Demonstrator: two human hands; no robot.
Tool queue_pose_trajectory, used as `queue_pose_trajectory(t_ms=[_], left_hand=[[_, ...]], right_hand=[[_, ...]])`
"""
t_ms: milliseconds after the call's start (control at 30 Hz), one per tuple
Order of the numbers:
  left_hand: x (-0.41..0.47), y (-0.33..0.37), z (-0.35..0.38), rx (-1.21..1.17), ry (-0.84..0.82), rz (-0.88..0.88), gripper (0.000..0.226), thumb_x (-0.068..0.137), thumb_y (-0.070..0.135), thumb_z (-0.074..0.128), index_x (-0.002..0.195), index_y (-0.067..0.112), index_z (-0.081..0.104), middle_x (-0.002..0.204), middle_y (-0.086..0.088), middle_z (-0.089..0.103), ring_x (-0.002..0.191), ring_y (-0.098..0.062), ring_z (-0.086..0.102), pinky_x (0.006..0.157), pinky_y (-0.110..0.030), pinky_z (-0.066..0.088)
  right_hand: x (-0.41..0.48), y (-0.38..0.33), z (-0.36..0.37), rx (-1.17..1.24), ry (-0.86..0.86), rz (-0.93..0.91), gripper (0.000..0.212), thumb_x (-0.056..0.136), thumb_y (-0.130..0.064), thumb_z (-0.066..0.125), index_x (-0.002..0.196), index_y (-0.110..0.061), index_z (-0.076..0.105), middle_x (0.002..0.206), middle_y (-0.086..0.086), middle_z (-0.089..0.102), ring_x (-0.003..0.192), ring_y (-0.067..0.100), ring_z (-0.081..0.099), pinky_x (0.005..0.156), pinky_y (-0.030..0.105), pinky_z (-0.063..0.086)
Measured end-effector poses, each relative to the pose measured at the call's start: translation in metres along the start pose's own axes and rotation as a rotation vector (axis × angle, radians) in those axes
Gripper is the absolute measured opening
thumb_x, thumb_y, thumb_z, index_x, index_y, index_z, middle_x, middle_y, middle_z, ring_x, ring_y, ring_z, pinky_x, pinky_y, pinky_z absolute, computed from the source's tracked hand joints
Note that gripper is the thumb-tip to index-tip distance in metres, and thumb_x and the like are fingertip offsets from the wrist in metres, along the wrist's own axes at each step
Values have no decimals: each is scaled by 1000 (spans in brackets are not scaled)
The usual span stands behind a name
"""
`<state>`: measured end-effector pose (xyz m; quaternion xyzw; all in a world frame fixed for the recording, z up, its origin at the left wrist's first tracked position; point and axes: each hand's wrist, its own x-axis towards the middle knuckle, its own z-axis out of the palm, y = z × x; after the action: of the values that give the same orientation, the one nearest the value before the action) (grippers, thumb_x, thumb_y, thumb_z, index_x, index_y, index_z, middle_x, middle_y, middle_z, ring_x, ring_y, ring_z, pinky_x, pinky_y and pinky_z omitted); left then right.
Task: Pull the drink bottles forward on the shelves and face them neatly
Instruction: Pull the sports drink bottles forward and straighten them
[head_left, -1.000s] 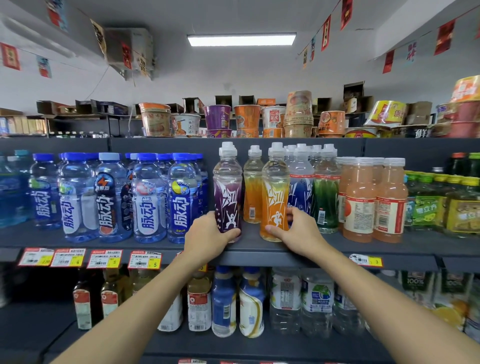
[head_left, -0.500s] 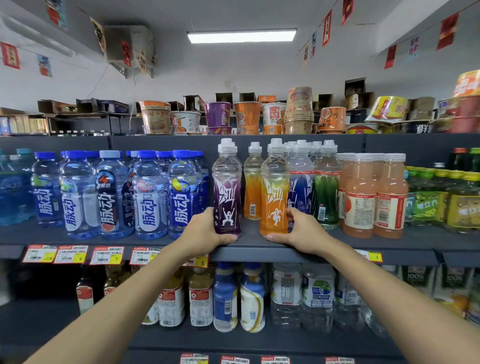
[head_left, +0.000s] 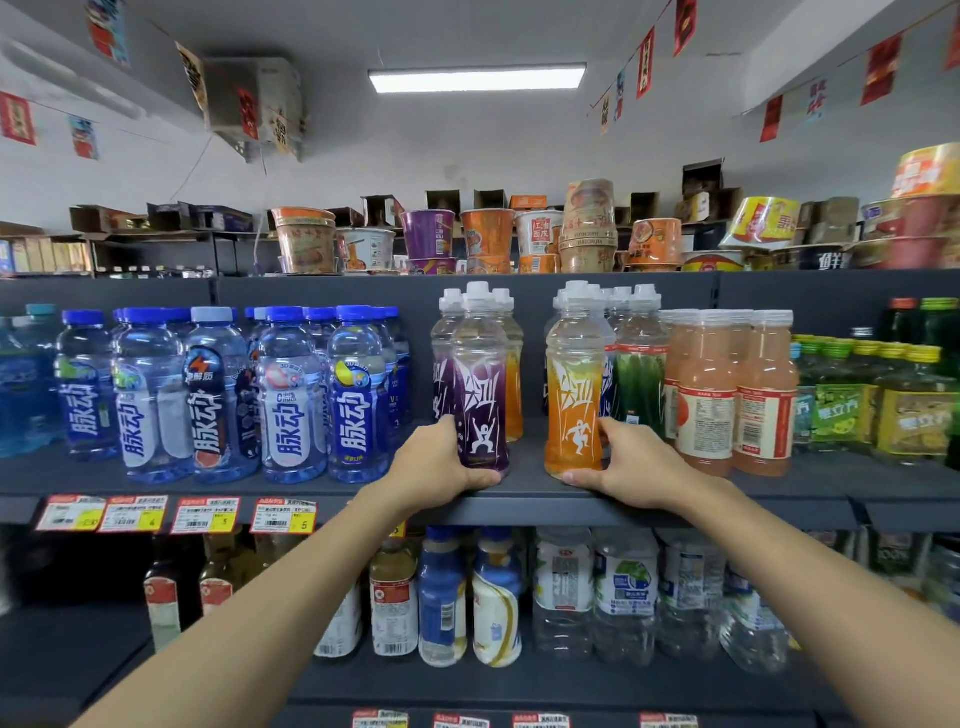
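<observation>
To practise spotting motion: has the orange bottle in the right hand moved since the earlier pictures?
Yes: the orange bottle slid right, toward the peach bottles.

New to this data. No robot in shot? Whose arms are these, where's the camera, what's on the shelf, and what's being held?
There is no robot here: a person works with two bare hands. The only camera is a wide-angle one worn on their head, looking forward and down, so the arms enter from the bottom of the picture.

The middle shelf carries blue-capped drink bottles on the left, then peach-coloured juice bottles and green-labelled bottles on the right. Instant noodle cups sit on the shelf above, more bottles stand below, and price tags hang on the shelf edge.

The left hand has its grip round the base of a purple bottle. The right hand grips the base of an orange bottle. Both bottles stand upright near the front edge, apart from each other.
</observation>
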<state>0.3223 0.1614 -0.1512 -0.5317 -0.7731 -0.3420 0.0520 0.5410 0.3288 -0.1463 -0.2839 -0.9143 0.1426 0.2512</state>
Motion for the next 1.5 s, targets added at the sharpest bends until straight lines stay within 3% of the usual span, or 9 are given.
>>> queue_pose_trajectory(t_ms=[233, 467, 600, 733, 800, 900, 1000, 1200, 1500], left_hand=[[10, 46, 34, 25, 6, 35, 74, 66, 60, 84, 120, 19, 52, 118, 0, 68, 107, -22, 64, 92, -41, 53], [11, 63, 48, 22, 11, 58, 71, 66, 63, 82, 115, 23, 51, 118, -1, 67, 107, -22, 64, 91, -42, 54], [10, 61, 46, 43, 3, 80, 66, 64, 68, 80, 108, 33, 46, 116, 3, 68, 106, -20, 65, 88, -37, 54], [12, 52, 30, 10, 3, 88, 98, 61, 81, 70, 136, 21, 50, 135, 4, 62, 119, -16, 60, 92, -28, 48], [12, 44, 18, -17, 37, 74, 101, 71, 80, 64, 145, 14, 46, 139, 1, 58, 122, -15, 58, 102, -34, 48], [15, 25, 6, -89, 165, 38, 60, 90, 56, 62, 133, 14, 55, 122, 2, 66, 103, -10, 61, 90, -27, 47], [19, 7, 0, -111, 259, -58, 41, 94, 30, 63, 130, 10, 57, 117, -5, 67, 107, -20, 62, 91, -30, 47], [42, -13, 6, -198, 180, -192, 35, 93, 11, 56, 127, 4, 53, 116, -15, 63, 111, -31, 58, 97, -40, 46], [82, -35, 18, -356, 145, -479, 34, 94, 16, 57, 125, 4, 51, 127, -16, 58, 115, -32, 56, 87, -34, 45]], right_hand=[[-9, 18, -14, -64, 41, -16, 66, 68, -67, 78, 121, -32, 59, 117, -6, 64, 105, 16, 63, 94, 42, 53], [-18, 27, -17, -159, 93, 22, 83, 66, -80, 64, 131, -31, 49, 123, -6, 61, 110, 18, 60, 93, 42, 52], [-25, 8, -5, -162, 426, 106, 111, 64, -85, 64, 145, -20, 26, 135, 3, 41, 122, 26, 49, 93, 48, 51], [-26, -23, 5, -103, 744, -89, 67, 80, -51, 72, 130, -21, 39, 117, 1, 45, 95, 22, 57, 72, 37, 49], [-23, -43, 13, -78, 732, -168, 50, 85, -41, 68, 125, -23, 42, 115, -2, 45, 87, 18, 58, 65, 33, 46], [-16, -75, 30, -31, 698, -298, 36, 89, -26, 63, 122, -20, 48, 112, -4, 45, 86, 12, 53, 60, 25, 39], [-3, -104, 52, 68, 608, -356, 32, 91, -12, 57, 123, -14, 52, 114, 1, 47, 87, 18, 55, 64, 34, 49], [44, -139, 92, 261, 315, 30, 51, 89, -3, 54, 138, -1, 41, 135, 15, 41, 122, 31, 47, 106, 40, 40], [107, -139, 109, 295, 199, 411, 94, 89, -4, 64, 156, 2, -1, 163, 22, -3, 150, 40, 8, 120, 45, 19]])
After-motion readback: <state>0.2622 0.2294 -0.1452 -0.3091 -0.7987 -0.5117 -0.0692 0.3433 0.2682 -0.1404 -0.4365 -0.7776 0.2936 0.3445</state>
